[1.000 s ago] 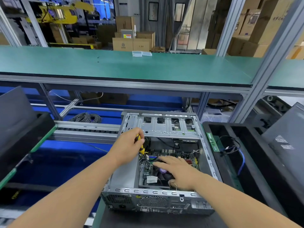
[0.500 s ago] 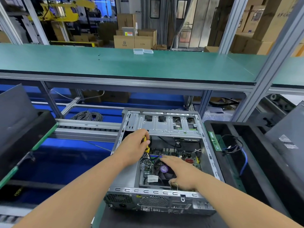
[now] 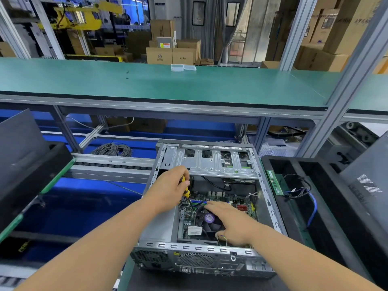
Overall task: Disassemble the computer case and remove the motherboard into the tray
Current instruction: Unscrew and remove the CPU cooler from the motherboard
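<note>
We take the computer case as our landmark: it lies on the surface with its side panel already off, so the opening step looks done. Inside it the motherboard is still seated on the case floor, with the fan on top of it and cables running across its far end under the drive cage. So the main part is left — freeing the board, lifting it out and carrying it over.

To the right of the case stands the black tray, touching or just beside the case wall. It already holds a green memory stick along its near-left rim and a bundle of cables, so we judge that some smaller parts have been stripped.

Our left hand is curled round the yellow-and-black screwdriver, with the tip pointing down at the board's left edge inside the case; we cannot tell whether it sits in a screw. Our right hand lies flat over the fan with fingers straight and relaxed, pressing or steadying, holding nothing.

Against the frame from 1 second ago, little differs — the left hand grips the driver at the same corner of the case and the right hand has stayed on the fan, its fingers perhaps reaching slightly further left. The board has not lifted, and the tray contents are unchanged.
</note>
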